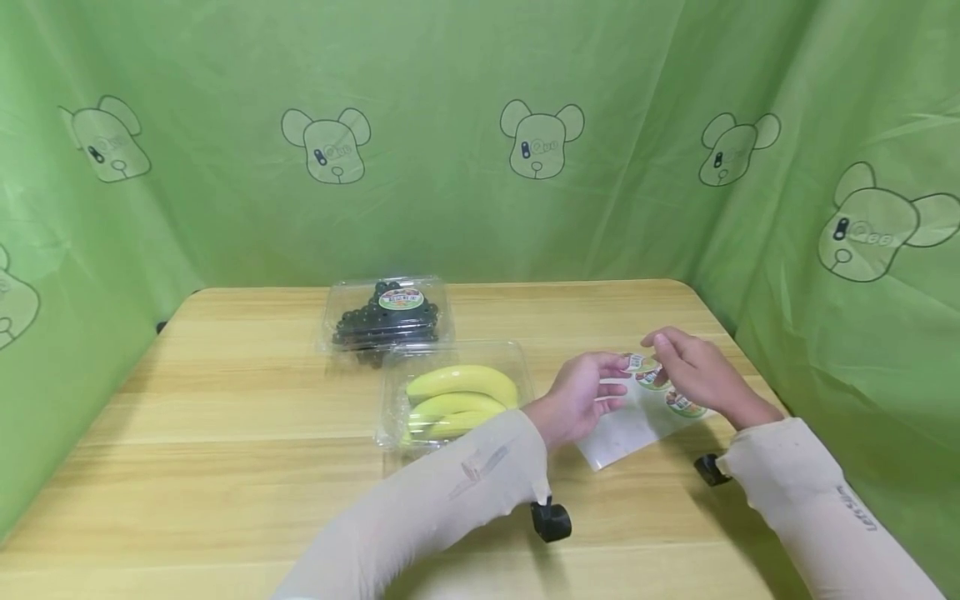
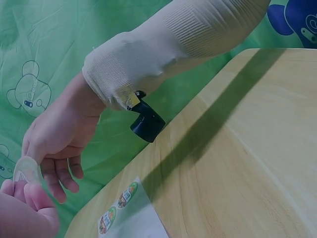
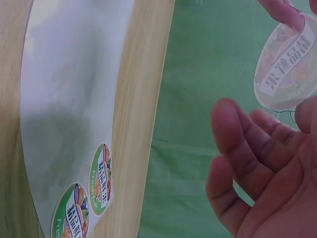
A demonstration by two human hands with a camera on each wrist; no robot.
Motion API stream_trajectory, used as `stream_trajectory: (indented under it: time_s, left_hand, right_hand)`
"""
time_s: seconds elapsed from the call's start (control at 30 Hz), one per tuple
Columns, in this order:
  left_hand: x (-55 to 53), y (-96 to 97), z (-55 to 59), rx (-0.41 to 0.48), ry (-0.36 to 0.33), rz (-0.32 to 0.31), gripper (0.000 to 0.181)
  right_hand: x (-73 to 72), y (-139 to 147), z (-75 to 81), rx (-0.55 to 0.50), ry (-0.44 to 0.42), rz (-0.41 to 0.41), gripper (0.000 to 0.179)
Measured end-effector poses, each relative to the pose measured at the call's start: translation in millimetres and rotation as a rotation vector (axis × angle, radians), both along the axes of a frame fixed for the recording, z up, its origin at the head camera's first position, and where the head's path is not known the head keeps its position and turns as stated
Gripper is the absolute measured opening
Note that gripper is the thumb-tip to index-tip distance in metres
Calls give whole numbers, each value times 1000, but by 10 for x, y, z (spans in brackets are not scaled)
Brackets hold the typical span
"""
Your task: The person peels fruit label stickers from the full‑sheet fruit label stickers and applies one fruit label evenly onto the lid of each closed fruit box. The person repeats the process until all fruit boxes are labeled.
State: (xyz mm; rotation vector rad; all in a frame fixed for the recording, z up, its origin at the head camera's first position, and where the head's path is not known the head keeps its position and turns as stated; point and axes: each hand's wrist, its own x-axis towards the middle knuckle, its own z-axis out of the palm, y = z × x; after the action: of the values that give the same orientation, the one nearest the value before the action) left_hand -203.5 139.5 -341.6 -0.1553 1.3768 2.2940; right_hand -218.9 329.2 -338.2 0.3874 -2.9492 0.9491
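An oval fruit label sticker [image 1: 635, 362] is off the surface between the two hands, its printed face seen reversed through it in the right wrist view. My left hand [image 1: 577, 396] pinches it at one edge with thumb and fingertips. From the other side my right hand [image 1: 697, 371] holds its edge near the thumb, the other fingers loosely bent below. Under the hands lies a white backing sheet [image 1: 611, 442] with two more oval stickers [image 3: 101, 178] on it. Left of the hands, yellow bananas [image 1: 461, 383] show inside a clear plastic box [image 1: 517, 358].
Behind the banana box, a second clear box [image 1: 330, 329] holds dark grapes [image 1: 360, 325] and bears an oval label [image 1: 401, 299] on its lid. Green curtains [image 1: 450, 225] surround the wooden table [image 1: 225, 400]. Black wrist cameras [image 1: 551, 521] hang beneath the sleeves.
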Motion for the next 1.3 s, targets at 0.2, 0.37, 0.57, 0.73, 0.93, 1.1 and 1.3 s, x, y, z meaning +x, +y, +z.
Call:
stream_trajectory:
  time_s: [0.2,0.37,0.57,0.73,0.93,1.1,1.3]
  left_hand:
    - [-4,-8,-10,-49,9,-17,15]
    - [-13,-27,-18,-99,22,-29,17]
    - [-23,-61,-12,-108,35,-27,17]
    - [-33,-91,-3,-131,55,-14,16]
    - [-41,-99,26,-170,52,24,14]
    - [-48,-107,40,-206,53,51,14]
    - [-69,-122,23,-246,85,69,21]
  right_hand:
    - [-15,-1,-16,-30,28,21,40]
    - [-19,-20,-10,-31,87,33,29]
    - [-16,-51,-9,-27,145,28,23]
    - [-13,-74,8,-32,172,17,23]
    - [-15,-90,36,-40,172,12,30]
    - [-16,-101,32,-43,165,-6,32]
    - [1,-128,33,-63,181,-14,31]
